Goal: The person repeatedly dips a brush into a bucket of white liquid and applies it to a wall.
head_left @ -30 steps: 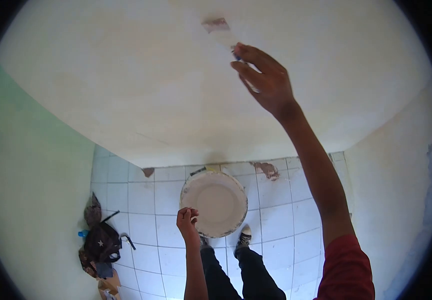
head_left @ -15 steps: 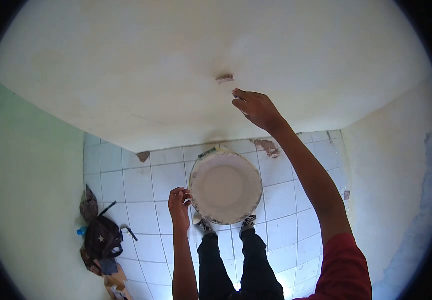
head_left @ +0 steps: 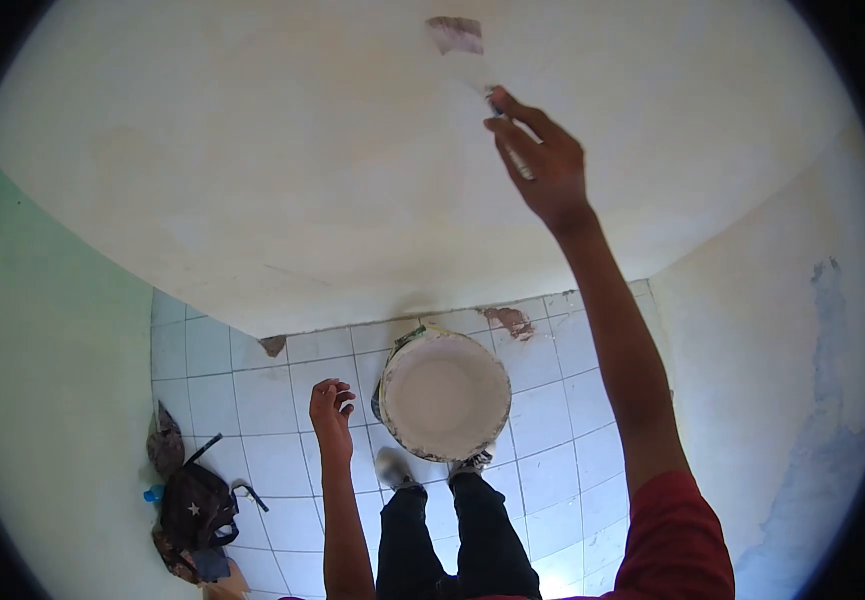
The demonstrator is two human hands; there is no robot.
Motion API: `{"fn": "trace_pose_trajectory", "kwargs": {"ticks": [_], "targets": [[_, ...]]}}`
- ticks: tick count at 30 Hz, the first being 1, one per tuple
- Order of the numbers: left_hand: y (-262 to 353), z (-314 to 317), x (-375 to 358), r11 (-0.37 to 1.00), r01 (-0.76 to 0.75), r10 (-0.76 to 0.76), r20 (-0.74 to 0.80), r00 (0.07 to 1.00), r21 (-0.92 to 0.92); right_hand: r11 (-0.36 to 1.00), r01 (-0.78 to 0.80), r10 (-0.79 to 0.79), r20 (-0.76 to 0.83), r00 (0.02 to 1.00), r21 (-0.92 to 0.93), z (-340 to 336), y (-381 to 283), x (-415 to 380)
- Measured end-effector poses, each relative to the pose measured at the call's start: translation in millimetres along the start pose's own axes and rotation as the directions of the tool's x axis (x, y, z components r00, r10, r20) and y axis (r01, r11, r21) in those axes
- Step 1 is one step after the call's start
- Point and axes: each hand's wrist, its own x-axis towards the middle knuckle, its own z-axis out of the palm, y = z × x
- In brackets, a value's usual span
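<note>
My right hand (head_left: 544, 165) is closed around the handle of a paintbrush (head_left: 455, 36) and reaches high up against the pale wall (head_left: 282, 150) in front of me. The brush's brown bristles have a whitish part and lie over the wall surface in this view; the pale handle shows partly between my fingers. My left hand (head_left: 332, 408) hangs low with its fingers loosely bent and apart, holding nothing. Just to its right stands a round bucket (head_left: 501, 425) with a stained rim, with a pale, smooth paint-like mix (head_left: 437, 395) inside.
The bucket stands right in front of my feet (head_left: 397, 468) on white floor tiles (head_left: 262, 400). A black backpack (head_left: 192, 505) and other belongings lie at the left by a green wall (head_left: 52, 380). A side wall with bluish patches (head_left: 812, 470) rises on the right.
My right hand has carried the paintbrush upward along the wall and slightly right. My left hand has drawn a little left, away from the bucket. The camera view has tilted up slightly.
</note>
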Motion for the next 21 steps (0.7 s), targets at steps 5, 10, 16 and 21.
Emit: {"fn": "trace_pose_trajectory", "kwargs": {"ticks": [5,10,16,21], "targets": [[-31,-18,-6,0.996,0.066,-0.064,-0.046,0.997,0.061,0.983,-0.183,0.178,0.151,0.972,0.024,59,-27,-104],[-44,15,-22,0.989,0.115,-0.117,0.024,0.993,0.088,0.952,-0.28,0.205,0.425,0.882,0.123,67,-34,-175],[-26,78,-35,0.992,0.12,-0.118,0.064,0.991,-0.029,0.987,-0.106,0.024,0.546,0.838,0.119,21,16,-77],[19,142,-42,0.996,0.034,-0.021,0.159,0.987,-0.08,0.991,0.034,-0.07,0.282,0.957,0.133,-42,30,61]]}}
